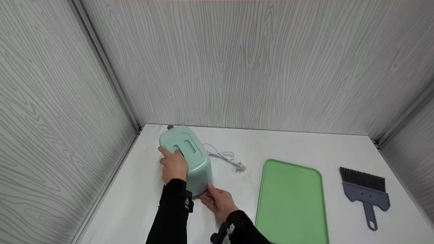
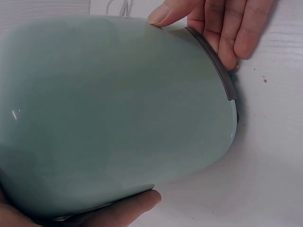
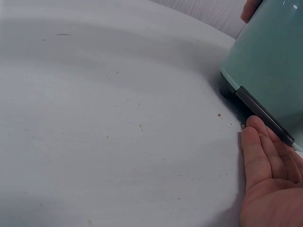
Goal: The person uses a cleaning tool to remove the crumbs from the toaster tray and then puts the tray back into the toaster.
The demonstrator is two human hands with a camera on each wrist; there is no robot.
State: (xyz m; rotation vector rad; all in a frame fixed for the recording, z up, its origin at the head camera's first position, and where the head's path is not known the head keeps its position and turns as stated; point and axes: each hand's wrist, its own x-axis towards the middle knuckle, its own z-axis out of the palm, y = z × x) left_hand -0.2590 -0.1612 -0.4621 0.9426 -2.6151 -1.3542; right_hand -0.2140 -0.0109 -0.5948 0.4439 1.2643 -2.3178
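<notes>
A mint-green toaster [image 1: 200, 176] with two slots on top stands at the left of the white table. My left hand [image 1: 174, 166] grips its top from the left, thumb at a slot and fingers along the side. In the left wrist view, the toaster's smooth end [image 2: 118, 104] fills most of the picture. At the near end, my right hand [image 1: 219, 203] has its thumb against the wall, and its fingers reach the bottom edge by a dark strip [image 3: 265, 116]. The right wrist view shows a shadowed gap under that edge.
Behind the toaster lies a bundled white cord with a plug [image 1: 240, 166]. A green tray [image 1: 291, 200] lies right of centre, and a grey hand brush with dark bristles [image 1: 366, 195] is farther right. Crumbs [image 3: 219, 115] dot the table near the toaster. Panel walls [image 1: 237, 67] enclose the table.
</notes>
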